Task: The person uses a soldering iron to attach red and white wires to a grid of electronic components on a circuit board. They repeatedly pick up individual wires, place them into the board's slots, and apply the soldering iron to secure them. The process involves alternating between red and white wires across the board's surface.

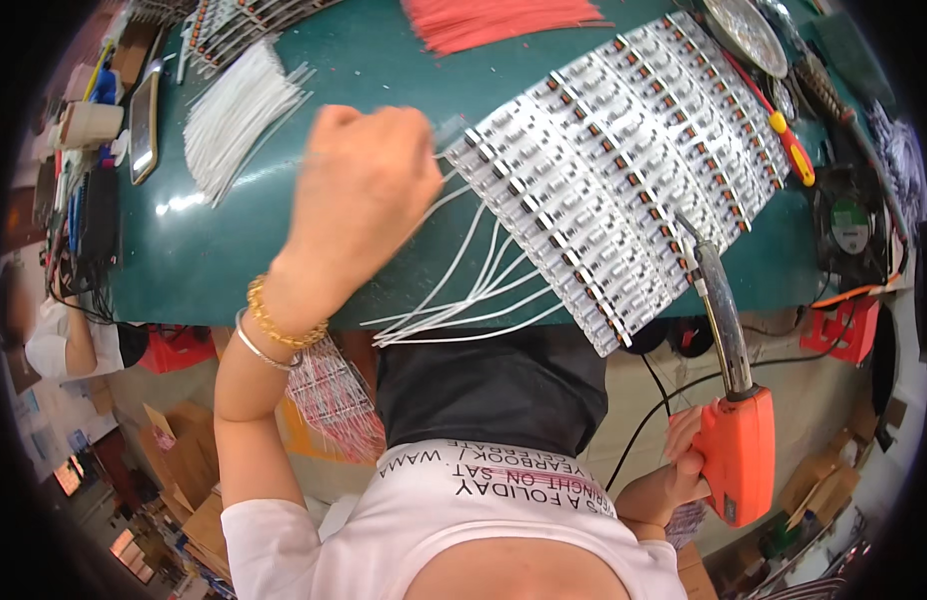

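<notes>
My left hand [374, 175] is closed in a fist, a little blurred, over the green table beside the left corner of a white circuit-board panel [624, 170]. A thin white wire shows between the fist and that corner; its held end is hidden. Several other white wires [474, 290] trail from the panel's near-left edge toward me. My right hand [679, 465] grips a red soldering gun [741, 450] by its handle, below the table's edge. The gun's metal barrel points up, with its tip over the panel's near-right part.
A bundle of white wires [234, 120] and red wires [494, 20] lie on the table. A phone [144, 125] is at the left edge. At right are a red-yellow screwdriver [792, 150], a metal dish [749, 35] and a black fan [852, 230]. A black cable [644, 430] hangs below.
</notes>
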Action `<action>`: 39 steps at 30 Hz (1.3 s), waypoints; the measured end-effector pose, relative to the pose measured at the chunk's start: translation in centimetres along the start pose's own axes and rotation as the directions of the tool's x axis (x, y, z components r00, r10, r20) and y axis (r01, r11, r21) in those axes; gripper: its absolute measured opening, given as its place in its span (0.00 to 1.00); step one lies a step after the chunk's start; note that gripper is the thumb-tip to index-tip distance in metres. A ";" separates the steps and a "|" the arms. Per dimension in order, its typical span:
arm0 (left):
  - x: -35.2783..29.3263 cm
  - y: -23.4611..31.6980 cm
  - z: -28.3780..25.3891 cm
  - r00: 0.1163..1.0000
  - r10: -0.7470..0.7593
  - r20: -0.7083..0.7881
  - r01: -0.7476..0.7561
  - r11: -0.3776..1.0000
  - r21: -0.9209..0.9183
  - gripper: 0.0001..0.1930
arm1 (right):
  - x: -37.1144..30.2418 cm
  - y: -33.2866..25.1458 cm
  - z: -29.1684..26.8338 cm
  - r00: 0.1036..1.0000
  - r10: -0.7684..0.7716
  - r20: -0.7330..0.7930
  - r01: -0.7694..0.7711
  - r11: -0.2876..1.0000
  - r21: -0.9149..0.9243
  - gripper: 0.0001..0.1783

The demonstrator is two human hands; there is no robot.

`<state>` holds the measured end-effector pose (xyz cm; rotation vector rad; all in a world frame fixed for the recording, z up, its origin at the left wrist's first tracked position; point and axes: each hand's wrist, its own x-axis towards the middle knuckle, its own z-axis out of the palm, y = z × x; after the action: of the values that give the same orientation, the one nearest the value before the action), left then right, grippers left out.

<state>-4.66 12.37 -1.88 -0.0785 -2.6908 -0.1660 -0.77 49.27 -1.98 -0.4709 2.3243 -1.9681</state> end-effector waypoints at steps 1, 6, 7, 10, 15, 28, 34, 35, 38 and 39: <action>-0.1 -0.4 -0.8 0.996 0.020 -0.085 -0.016 0.999 0.043 0.04 | -0.1 0.1 0.0 1.000 -0.003 0.017 0.003 1.000 0.030 0.26; -2.3 4.5 -3.0 0.952 -0.307 -0.019 0.276 0.879 -0.390 0.09 | -2.4 0.7 -1.1 0.995 -0.013 0.100 0.003 0.996 0.092 0.40; -3.4 5.9 -3.4 0.945 -0.318 0.078 0.318 0.836 -0.448 0.08 | -2.6 1.0 -0.9 0.991 -0.002 0.134 -0.015 0.993 0.121 0.41; -4.7 8.8 -2.1 0.985 -0.115 0.132 0.168 0.826 -0.539 0.09 | -3.9 1.1 -1.0 0.984 0.027 0.173 -0.055 0.985 0.162 0.43; -6.3 11.6 -1.1 0.977 -0.168 0.133 0.212 0.846 -0.489 0.11 | -5.4 0.5 -1.5 0.978 0.098 0.186 -0.124 0.983 0.135 0.37; -6.1 12.0 -0.3 0.977 -0.174 0.122 0.210 0.884 -0.417 0.12 | -7.5 0.7 -1.1 0.918 0.396 0.012 -0.396 0.918 -0.031 0.21; -5.9 11.9 -0.2 0.978 -0.169 0.125 0.207 0.880 -0.429 0.12 | -9.4 7.0 -1.3 0.882 -0.444 -0.157 0.460 0.884 0.087 0.19; -5.9 11.9 -0.2 0.977 -0.175 0.124 0.212 0.880 -0.425 0.12 | -8.9 5.2 -3.1 0.967 -0.246 0.067 0.242 0.968 0.073 0.26; -5.8 12.1 -0.4 0.976 -0.172 0.133 0.213 0.885 -0.415 0.12 | -8.7 3.5 -3.5 0.973 0.037 0.230 -0.026 0.998 -0.050 0.35; -5.7 12.2 -0.4 0.977 -0.170 0.131 0.210 0.884 -0.418 0.12 | -8.9 3.6 -3.4 0.981 0.036 0.191 -0.028 0.999 -0.044 0.32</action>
<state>1.67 24.22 -2.78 0.0470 -2.6982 -0.8373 6.24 55.44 -6.14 -0.5935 2.2425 -1.7764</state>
